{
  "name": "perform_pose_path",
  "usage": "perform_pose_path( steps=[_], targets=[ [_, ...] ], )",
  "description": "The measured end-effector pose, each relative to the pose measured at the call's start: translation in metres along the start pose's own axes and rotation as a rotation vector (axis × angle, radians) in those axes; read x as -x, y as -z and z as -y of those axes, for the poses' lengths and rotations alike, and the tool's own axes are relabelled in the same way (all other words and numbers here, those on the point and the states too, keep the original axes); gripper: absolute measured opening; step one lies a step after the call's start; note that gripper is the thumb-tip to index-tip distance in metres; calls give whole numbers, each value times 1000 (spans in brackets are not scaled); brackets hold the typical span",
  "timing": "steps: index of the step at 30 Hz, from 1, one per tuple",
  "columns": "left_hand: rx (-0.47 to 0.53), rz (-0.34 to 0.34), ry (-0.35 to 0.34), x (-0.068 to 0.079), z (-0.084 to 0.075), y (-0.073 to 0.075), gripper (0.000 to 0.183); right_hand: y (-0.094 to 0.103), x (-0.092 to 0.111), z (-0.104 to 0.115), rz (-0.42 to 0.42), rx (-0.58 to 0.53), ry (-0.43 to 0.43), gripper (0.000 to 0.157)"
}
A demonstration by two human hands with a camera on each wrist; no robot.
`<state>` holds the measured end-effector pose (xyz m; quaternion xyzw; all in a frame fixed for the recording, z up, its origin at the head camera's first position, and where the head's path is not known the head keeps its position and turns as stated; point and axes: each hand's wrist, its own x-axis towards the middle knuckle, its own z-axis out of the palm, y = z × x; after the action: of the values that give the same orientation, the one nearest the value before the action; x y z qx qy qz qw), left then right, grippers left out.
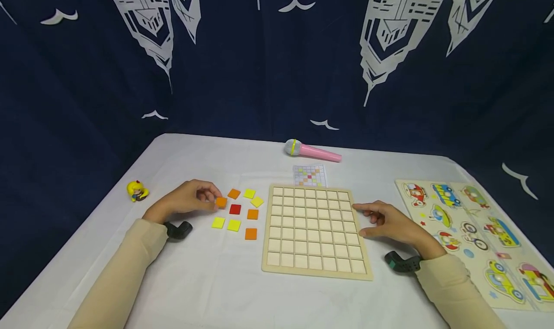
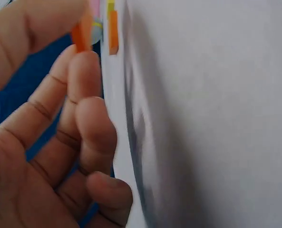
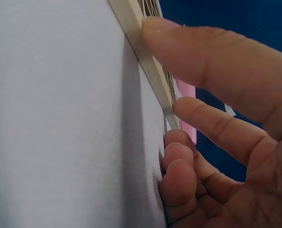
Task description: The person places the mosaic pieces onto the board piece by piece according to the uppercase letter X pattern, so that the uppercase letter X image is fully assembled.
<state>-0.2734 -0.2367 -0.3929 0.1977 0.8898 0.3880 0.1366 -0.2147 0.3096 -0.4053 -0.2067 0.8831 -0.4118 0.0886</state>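
My left hand (image 1: 188, 197) pinches a square orange tile (image 1: 221, 202) between thumb and fingertips, left of the loose tiles. Close up in the left wrist view, the same orange tile (image 2: 82, 35) shows edge-on, with the other fingers loosely bent below it. A wooden grid board (image 1: 317, 273) with rows of pale square cells lies in the middle of the table. At its right edge, my right hand (image 1: 389, 223) rests its thumb and extended index fingertip; the remaining fingers bend inward. The right wrist view shows the thumb on the board's rim (image 3: 148, 61).
Several loose tiles, such as a red tile (image 1: 235, 209) and a yellow tile (image 1: 233, 225), lie left of the board. Behind it are a colour pattern card (image 1: 309, 175) and a pink microphone (image 1: 320, 153). A small yellow-haired figurine (image 1: 136, 191) stands left; picture puzzle boards (image 1: 465, 261) lie right.
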Motion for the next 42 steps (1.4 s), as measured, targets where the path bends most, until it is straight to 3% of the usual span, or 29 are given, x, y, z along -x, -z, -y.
perform_pose_path(
  steps=[8, 19, 26, 42],
  targets=[
    [-47, -2, -57, -4, -20, -4, 29, 1, -1, 0, 7, -4, -7, 66],
    [-87, 4, -56, -22, -55, -14, 27, 1, -1, -1, 3, -16, 5, 67],
    [-95, 10, -126, -34, -67, -25, 27, 1, -1, -2, 5, -19, 2, 66],
    [-150, 12, -151, -58, -90, -50, 27, 1, -1, -2, 6, -9, 21, 67]
  ],
)
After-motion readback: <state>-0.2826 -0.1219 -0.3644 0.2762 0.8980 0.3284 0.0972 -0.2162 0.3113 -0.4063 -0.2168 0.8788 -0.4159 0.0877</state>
